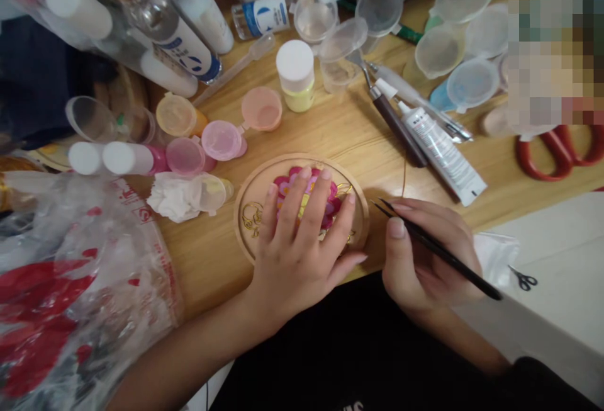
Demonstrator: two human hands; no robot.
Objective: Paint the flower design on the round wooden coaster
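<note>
Disc (245,209) lies by the tabletop's (330,137) near edge, left hand (297,244) pressed flat on it, fingers spread. Just right of the rim, right hand (425,257) is closed round tweezers (441,252), tips aimed leftward at it.

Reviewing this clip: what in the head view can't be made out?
- Head view: most of the pink flower design on the round wooden plaque lies hidden under the flat left hand.
- The red-handled scissors have their blades behind the pixelated patch.
- The print on the white squeeze tube is too small to read.
- The thin black pointed tool in the right hand could be a brush or tweezers; unclear.
</note>
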